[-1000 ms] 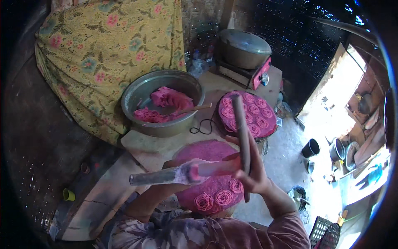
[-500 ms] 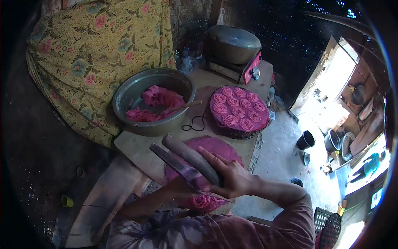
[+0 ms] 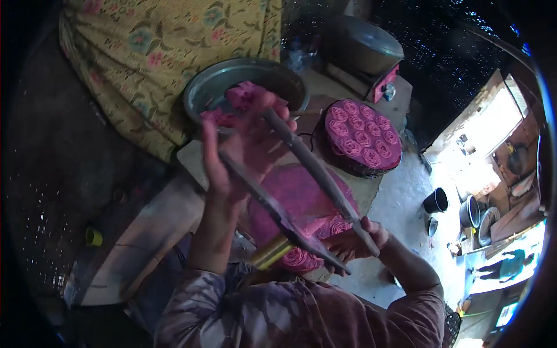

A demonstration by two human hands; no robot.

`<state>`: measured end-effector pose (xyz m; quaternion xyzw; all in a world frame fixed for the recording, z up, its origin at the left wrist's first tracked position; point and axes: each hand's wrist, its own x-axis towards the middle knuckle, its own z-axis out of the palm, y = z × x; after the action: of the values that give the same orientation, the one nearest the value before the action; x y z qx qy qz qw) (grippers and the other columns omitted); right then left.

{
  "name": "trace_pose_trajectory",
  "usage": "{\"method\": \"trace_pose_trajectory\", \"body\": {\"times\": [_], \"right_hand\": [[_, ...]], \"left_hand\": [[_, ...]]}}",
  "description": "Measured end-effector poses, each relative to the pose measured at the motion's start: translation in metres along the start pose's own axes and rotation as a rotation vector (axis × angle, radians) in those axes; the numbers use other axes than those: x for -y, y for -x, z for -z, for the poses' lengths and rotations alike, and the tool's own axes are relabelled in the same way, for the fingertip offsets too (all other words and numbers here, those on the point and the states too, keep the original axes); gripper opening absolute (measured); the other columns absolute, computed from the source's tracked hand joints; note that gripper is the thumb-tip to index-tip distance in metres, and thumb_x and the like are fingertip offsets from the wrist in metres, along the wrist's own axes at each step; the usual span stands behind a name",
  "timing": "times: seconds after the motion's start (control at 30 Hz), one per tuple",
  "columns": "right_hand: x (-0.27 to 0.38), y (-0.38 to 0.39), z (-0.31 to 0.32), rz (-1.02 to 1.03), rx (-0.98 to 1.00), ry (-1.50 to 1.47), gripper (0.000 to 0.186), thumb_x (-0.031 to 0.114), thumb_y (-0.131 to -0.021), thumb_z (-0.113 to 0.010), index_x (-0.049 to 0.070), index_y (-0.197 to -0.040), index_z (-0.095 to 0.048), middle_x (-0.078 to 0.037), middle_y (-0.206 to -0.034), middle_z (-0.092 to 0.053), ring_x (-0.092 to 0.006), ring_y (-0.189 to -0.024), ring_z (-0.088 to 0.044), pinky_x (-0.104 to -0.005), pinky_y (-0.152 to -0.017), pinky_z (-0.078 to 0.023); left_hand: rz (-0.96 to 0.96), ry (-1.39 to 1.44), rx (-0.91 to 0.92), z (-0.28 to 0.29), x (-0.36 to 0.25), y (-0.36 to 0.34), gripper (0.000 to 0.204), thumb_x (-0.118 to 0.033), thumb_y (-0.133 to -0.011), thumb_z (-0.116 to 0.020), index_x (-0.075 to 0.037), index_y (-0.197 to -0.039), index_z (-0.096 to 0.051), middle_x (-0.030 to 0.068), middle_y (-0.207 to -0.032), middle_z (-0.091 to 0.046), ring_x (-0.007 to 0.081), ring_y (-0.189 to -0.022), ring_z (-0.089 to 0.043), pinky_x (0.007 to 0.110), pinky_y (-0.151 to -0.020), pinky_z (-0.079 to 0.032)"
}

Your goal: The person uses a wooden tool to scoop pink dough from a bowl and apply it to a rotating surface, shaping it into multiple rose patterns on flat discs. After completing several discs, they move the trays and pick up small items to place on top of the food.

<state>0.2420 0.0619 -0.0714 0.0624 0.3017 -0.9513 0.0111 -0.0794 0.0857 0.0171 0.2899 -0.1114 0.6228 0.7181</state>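
Note:
A wooden hand press with two long dark bars (image 3: 316,168) slants across the view in front of me. My right hand (image 3: 366,239) is closed round its near right end. My left hand (image 3: 246,145), partly blurred, has its thumb and fingers spread about the far ends of the bars, its palm toward them. A shiny yellow tube (image 3: 272,253) shows beneath the lower bar; how it joins the press is hidden. Under the press lies a round pink-stained mat (image 3: 284,191). Coiled pink dough strands (image 3: 303,260) rest on its near part.
A large metal basin (image 3: 203,78) holds pink dough (image 3: 243,95) and a wooden stick. Beside it, a round rack (image 3: 362,139) carries several pink strand rosettes. A lidded pot (image 3: 371,46) stands on a pink stove (image 3: 386,84). Buckets (image 3: 435,200) sit on the floor; a person (image 3: 510,265) stands far right.
My left hand has come up to the bars' far ends with fingers spread. The bars have swung wider apart, and my right hand has moved toward the near right. The view has shifted.

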Motion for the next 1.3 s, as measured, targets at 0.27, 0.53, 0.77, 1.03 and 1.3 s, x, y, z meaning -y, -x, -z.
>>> {"method": "trace_pose_trajectory", "body": {"times": [0.27,0.53,0.77,1.03,1.3], "right_hand": [[0.030,-0.030,0.007,-0.231,-0.560,0.305,0.083,0.064,-0.088,-0.040,0.005,-0.144,-0.024,-0.020,-0.132,-0.044,-0.0266,-0.106,-0.054,-0.0385,-0.086,-0.046],[0.042,-0.065,-0.012,-0.383,-0.737,0.702,0.062,0.065,-0.088,-0.040,0.006,-0.094,-0.060,-0.001,-0.066,-0.052,-0.0107,-0.051,-0.050,-0.0259,-0.044,-0.039],[0.046,-0.065,-0.052,-0.366,-0.705,0.686,0.062,0.062,-0.090,-0.040,0.003,-0.091,-0.062,-0.002,-0.067,-0.056,-0.0113,-0.053,-0.052,-0.0264,-0.046,-0.041],[0.052,-0.070,-0.054,-0.312,-0.804,0.829,0.060,0.062,-0.088,-0.048,0.004,-0.095,-0.062,-0.001,-0.071,-0.057,-0.0092,-0.057,-0.053,-0.0254,-0.048,-0.040],[0.045,-0.055,-0.045,-0.334,-0.755,0.772,0.057,0.054,-0.093,-0.044,0.000,-0.092,-0.063,-0.005,-0.070,-0.060,-0.0123,-0.055,-0.057,-0.0274,-0.046,-0.043]], "left_hand": [[-0.104,0.319,-0.205,0.159,0.027,0.043,0.055,-0.054,-0.092,-0.041,-0.004,-0.108,-0.057,0.0104,-0.099,-0.058,0.0280,-0.097,-0.054,0.040,-0.093,-0.041],[-0.294,0.129,-0.118,0.182,0.013,0.057,0.036,-0.046,-0.096,-0.038,-0.014,-0.097,-0.054,-0.0007,-0.087,-0.057,0.0173,-0.086,-0.057,0.038,-0.075,-0.042],[-0.313,0.142,-0.193,0.139,0.004,0.071,0.038,-0.047,-0.097,-0.034,-0.015,-0.095,-0.055,-0.0010,-0.086,-0.059,0.0179,-0.086,-0.059,0.037,-0.074,-0.039],[-0.304,0.170,-0.115,0.157,-0.004,0.054,0.041,-0.050,-0.096,-0.033,-0.016,-0.095,-0.056,-0.0011,-0.083,-0.060,0.0183,-0.083,-0.059,0.038,-0.073,-0.039],[-0.313,0.155,-0.303,0.139,0.013,0.077,0.040,-0.048,-0.096,-0.036,-0.015,-0.090,-0.058,-0.0011,-0.083,-0.060,0.0188,-0.080,-0.059,0.038,-0.072,-0.041]]}}
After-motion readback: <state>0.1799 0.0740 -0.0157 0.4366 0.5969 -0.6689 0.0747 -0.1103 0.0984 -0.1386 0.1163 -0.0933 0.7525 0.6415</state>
